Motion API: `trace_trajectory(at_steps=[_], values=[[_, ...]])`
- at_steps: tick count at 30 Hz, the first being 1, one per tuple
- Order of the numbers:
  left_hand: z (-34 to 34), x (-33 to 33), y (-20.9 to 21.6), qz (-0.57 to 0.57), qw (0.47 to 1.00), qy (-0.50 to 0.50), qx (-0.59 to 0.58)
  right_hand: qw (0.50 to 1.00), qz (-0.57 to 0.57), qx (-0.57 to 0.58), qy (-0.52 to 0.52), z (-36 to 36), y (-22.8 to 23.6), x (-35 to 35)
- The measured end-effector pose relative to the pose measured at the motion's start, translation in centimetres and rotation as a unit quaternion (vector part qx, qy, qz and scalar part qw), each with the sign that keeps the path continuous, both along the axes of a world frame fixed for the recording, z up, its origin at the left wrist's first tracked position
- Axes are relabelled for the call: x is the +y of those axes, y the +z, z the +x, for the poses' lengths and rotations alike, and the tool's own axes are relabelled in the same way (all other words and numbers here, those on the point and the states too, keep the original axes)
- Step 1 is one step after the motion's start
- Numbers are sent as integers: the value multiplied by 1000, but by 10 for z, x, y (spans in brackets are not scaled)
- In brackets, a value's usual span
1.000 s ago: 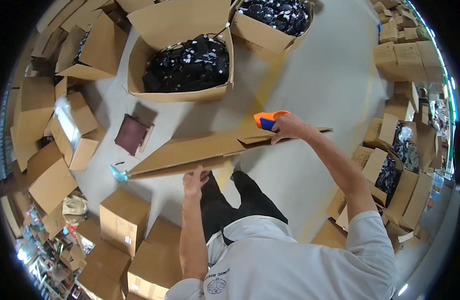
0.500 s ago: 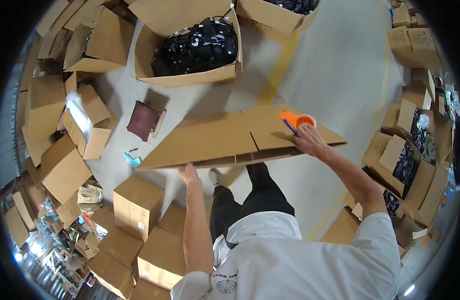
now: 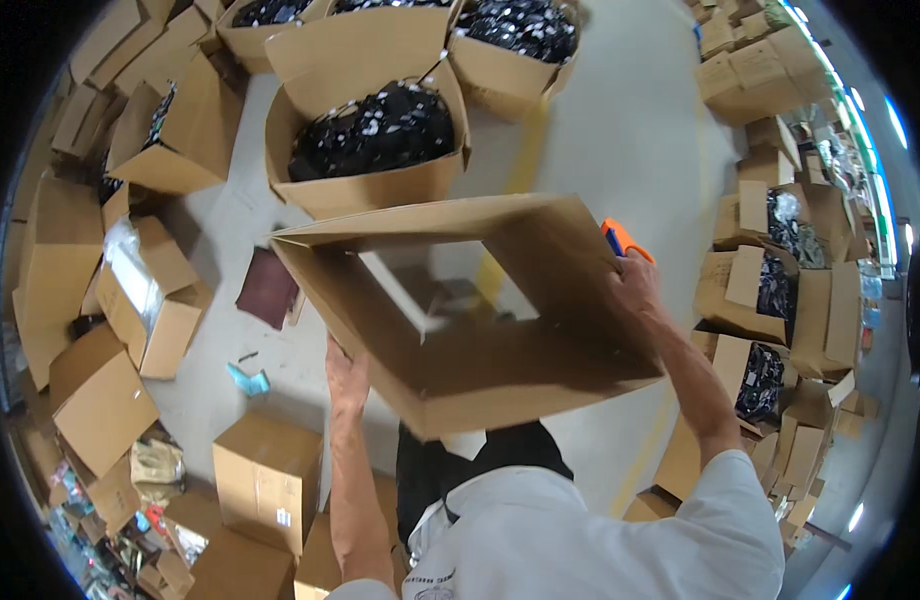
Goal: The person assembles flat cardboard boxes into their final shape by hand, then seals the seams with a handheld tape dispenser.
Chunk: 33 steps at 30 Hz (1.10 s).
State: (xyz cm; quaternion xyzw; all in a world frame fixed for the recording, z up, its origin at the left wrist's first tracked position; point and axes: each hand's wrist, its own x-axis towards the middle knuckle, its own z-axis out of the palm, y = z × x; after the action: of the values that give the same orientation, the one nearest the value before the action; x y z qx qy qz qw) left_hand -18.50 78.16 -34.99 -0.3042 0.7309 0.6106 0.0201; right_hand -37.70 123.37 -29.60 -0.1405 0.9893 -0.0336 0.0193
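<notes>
A brown cardboard box (image 3: 540, 365), spread into an open four-sided sleeve, hangs tilted in front of me. Floor shows through its middle. My left hand (image 3: 347, 378) is closed on its left wall, the fingers partly hidden. Against the right wall, my right hand (image 3: 637, 285) is closed on the box side while also keeping hold of an orange tape dispenser (image 3: 628, 240) and a slim blue pen-like thing (image 3: 614, 240). The right fingertips are partly out of sight.
A large open carton (image 3: 365, 190) filled with black items stands ahead, with more cartons behind it. Left of the held box are a low maroon-topped stool (image 3: 266, 288) and a turquoise item (image 3: 248, 379) on the floor. Closed cartons (image 3: 268, 480) stand near left; open cartons (image 3: 760, 280) line the right.
The folded-flat cardboard has been spread into an open box shape and tilted toward me. My right hand rose slightly with the tape dispenser; my left hand shifted left. The view tipped further ahead.
</notes>
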Motion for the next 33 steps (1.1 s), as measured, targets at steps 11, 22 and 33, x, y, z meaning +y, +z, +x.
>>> trace_trajectory(at_steps=[11, 22, 33], values=[[-11, 126, -89, -288, 930, -210, -87, 969, 232, 53, -62, 62, -197, -89], [10, 141, -228, -474, 668, -567, -89, 996, 19, -9, 90, 68, -237, -66], [38, 170, -72, 37, 825, -551, -118, 975, -18, -181, 127, 53, -221, -36]])
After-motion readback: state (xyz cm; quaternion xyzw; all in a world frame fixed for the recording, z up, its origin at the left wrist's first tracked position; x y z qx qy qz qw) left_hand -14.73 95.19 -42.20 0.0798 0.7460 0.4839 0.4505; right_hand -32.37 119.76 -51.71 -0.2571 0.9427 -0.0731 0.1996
